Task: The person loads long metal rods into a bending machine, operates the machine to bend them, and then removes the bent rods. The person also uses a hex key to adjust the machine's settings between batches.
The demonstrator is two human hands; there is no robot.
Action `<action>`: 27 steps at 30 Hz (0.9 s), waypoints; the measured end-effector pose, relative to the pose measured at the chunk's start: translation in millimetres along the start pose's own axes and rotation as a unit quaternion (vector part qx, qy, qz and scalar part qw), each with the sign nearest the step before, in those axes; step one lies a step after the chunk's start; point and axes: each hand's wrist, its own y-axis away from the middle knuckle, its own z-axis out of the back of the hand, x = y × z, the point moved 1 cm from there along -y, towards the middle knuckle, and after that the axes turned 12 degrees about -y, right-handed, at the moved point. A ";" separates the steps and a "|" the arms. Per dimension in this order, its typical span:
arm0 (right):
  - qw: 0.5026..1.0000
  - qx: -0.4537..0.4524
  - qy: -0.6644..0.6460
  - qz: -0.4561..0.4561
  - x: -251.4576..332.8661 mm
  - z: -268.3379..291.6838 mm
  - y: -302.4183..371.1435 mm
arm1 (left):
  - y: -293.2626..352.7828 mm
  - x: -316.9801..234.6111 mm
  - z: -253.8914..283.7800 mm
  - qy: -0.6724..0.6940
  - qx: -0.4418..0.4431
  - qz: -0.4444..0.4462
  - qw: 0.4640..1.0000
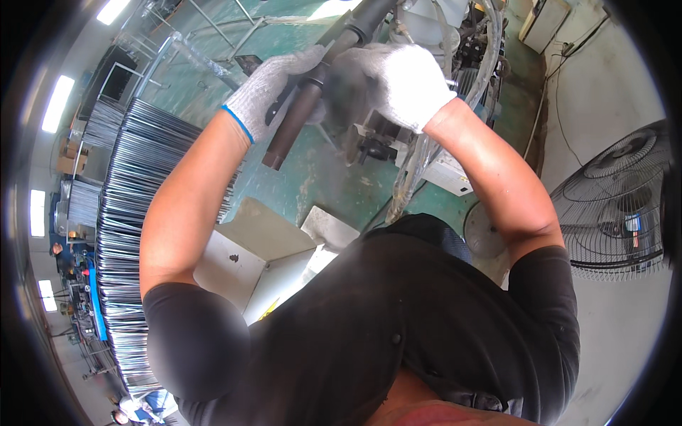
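Note:
A dark brown metal tube (293,128) with black collars runs slantwise from the upper middle toward me. My left hand (273,85), in a white knit glove with a blue cuff edge, is closed around the tube area, and a dark flat piece with holes shows beside its palm. On the tube's other side is my right hand (408,82), also gloved in white, with fingers curled toward the collar. A dark blurred patch (346,92) covers part of its fingers, so what they grip is hidden.
Densely stacked shiny metal rods (135,234) stand at the left. Below the tube is an open pale box (245,259). Machinery with clear hoses (490,42) lies behind my right hand, and a black-caged fan (618,199) stands at the right by the wall.

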 end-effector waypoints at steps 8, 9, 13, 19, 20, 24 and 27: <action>0.980 -0.104 0.165 -0.051 -6.2 12.3 10.7 | 6.0 -0.7 -8.6 0.021 0.027 0.001 0.999; 0.972 -0.127 0.188 -0.063 -12.7 10.4 11.6 | 4.7 -1.6 -8.8 0.022 0.015 -0.001 1.000; 0.968 -0.166 0.185 -0.025 -23.4 3.9 3.4 | 7.2 -0.1 -11.6 0.018 -0.027 0.013 0.999; 0.974 -0.151 0.164 0.048 -43.5 6.7 0.4 | 9.1 -1.7 -15.8 0.025 -0.023 0.001 0.999; 0.973 -0.149 0.166 0.057 -46.2 7.4 -0.5 | 9.5 -2.3 -16.1 0.016 -0.019 -0.004 1.000; 0.981 -0.116 0.125 0.093 -71.0 3.1 1.7 | 9.1 2.7 -12.6 0.071 -0.019 0.019 0.997; 0.994 -0.016 0.077 0.071 -96.3 -5.5 -24.7 | 8.9 3.8 -12.1 0.073 -0.021 0.022 0.997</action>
